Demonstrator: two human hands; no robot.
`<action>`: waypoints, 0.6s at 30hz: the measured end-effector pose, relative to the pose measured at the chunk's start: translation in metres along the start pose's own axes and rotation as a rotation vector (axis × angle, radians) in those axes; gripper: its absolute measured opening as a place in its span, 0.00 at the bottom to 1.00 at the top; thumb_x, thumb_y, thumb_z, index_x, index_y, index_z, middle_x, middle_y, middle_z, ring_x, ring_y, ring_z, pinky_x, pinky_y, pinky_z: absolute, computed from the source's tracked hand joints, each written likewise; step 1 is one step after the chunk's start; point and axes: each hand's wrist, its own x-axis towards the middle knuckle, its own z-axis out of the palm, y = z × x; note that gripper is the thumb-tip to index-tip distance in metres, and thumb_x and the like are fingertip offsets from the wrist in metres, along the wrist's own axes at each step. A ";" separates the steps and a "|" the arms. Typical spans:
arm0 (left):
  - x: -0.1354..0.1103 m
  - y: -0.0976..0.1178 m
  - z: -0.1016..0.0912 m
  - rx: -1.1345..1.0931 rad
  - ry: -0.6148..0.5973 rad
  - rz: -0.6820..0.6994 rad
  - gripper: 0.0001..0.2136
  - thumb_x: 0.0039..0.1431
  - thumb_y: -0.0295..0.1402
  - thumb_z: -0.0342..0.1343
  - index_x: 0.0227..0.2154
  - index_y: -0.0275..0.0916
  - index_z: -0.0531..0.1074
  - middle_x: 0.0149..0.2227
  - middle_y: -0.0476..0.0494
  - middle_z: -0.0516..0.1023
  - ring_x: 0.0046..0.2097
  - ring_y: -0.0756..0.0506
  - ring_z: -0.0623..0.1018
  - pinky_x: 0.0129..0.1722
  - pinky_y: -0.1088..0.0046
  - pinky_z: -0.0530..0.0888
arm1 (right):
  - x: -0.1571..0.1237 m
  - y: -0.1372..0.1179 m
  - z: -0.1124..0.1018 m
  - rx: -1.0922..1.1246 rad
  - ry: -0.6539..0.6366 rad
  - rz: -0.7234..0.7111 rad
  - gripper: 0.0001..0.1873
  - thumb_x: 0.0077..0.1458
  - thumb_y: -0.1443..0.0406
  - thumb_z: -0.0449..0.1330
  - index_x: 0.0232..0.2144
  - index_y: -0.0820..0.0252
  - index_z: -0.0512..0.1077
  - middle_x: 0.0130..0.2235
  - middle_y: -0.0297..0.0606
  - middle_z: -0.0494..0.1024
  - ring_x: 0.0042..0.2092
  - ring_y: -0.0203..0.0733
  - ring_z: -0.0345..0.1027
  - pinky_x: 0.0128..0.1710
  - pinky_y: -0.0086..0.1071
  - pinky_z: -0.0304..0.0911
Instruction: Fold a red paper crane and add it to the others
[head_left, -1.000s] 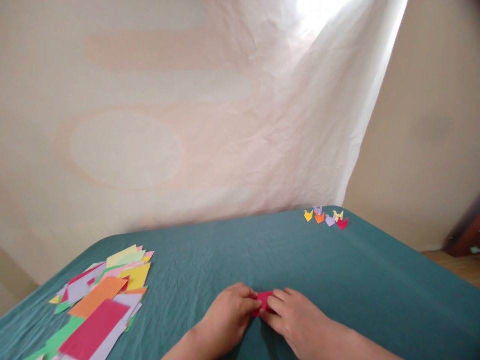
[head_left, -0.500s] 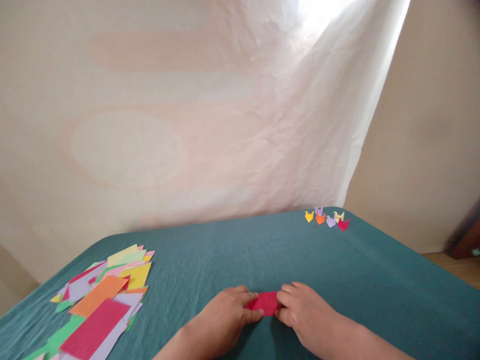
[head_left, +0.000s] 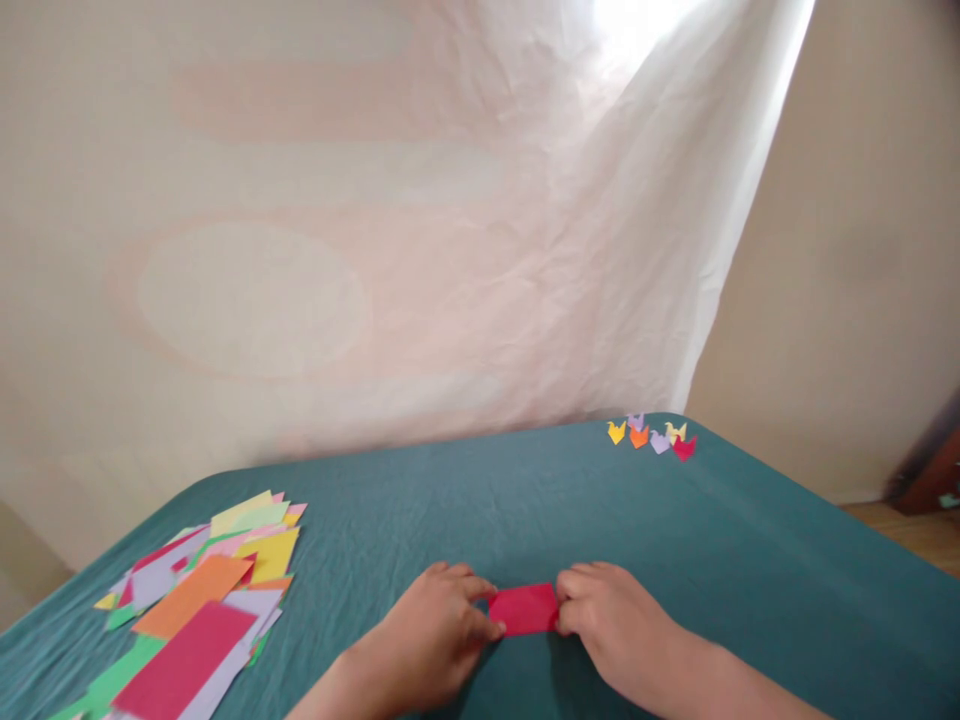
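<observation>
A small red rectangle of folded paper (head_left: pixel 525 609) lies between my hands near the front of the table. My left hand (head_left: pixel 444 625) is at its left end, with thumb and fingertips closed on the edge and corner. At the opposite end, my right hand (head_left: pixel 611 620) pinches the right edge between curled fingers and thumb. The paper's middle shows flat and smooth between them. Its right edge is partly hidden by my right fingertips.
A dark green cloth covers the table (head_left: pixel 420 510). On the left lies a loose pile of coloured paper sheets (head_left: pixel 191 605). Several small folded paper birds (head_left: pixel 660 440) stand at the far right corner. A pale sheet (head_left: pixel 450 300) hangs behind the table.
My left hand has shifted slightly left, toward the paper's end, so more of the red paper shows. My right hand keeps its pinch at the right end.
</observation>
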 end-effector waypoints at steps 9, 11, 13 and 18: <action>0.014 -0.002 0.035 -0.218 0.198 -0.273 0.15 0.51 0.30 0.61 0.43 0.42 0.71 0.43 0.44 0.73 0.46 0.42 0.70 0.47 0.66 0.65 | 0.011 0.002 0.013 0.322 0.240 0.173 0.10 0.50 0.66 0.63 0.38 0.58 0.73 0.42 0.38 0.72 0.45 0.44 0.64 0.46 0.35 0.59; 0.015 -0.002 0.038 -0.246 0.209 -0.292 0.22 0.49 0.30 0.62 0.48 0.43 0.69 0.45 0.44 0.72 0.47 0.42 0.69 0.48 0.65 0.64 | 0.013 0.001 0.016 0.382 0.253 0.213 0.09 0.46 0.70 0.64 0.33 0.59 0.72 0.39 0.36 0.73 0.43 0.43 0.64 0.44 0.34 0.59; 0.015 -0.003 0.038 -0.275 0.206 -0.324 0.20 0.47 0.30 0.63 0.46 0.43 0.71 0.43 0.45 0.73 0.45 0.42 0.69 0.47 0.66 0.64 | 0.015 0.001 0.017 0.469 0.255 0.261 0.09 0.45 0.74 0.62 0.31 0.59 0.70 0.35 0.33 0.73 0.40 0.40 0.65 0.41 0.31 0.59; 0.019 -0.004 0.038 -0.456 0.237 -0.415 0.04 0.48 0.25 0.57 0.28 0.37 0.74 0.32 0.48 0.73 0.37 0.47 0.71 0.38 0.74 0.64 | 0.017 0.000 0.014 0.729 0.215 0.291 0.10 0.48 0.73 0.58 0.34 0.59 0.71 0.32 0.31 0.76 0.35 0.37 0.68 0.36 0.27 0.60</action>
